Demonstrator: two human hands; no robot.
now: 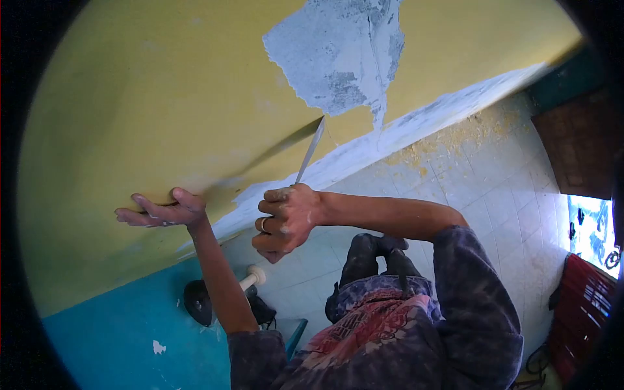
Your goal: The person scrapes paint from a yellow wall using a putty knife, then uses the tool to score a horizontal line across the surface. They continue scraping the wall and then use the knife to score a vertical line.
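My right hand (286,221) is closed in a fist around a scraper (311,149), whose thin metal blade points up at the wall. The handle is hidden inside my fingers. The blade's tip is at the lower edge of a bare grey patch (338,58), where the yellow paint is gone from the wall (175,97). My left hand (166,209) is open, fingers spread, close to or on the yellow wall. It holds nothing, and whitish dust coats both hands.
Peeled paint flakes (448,143) litter the tiled floor (494,201) along the wall's base. Beside my left arm are a dark rounded object (197,302) and a cream pedestal (253,278). A brown panel (578,143) and a red slatted thing (578,318) stand at right.
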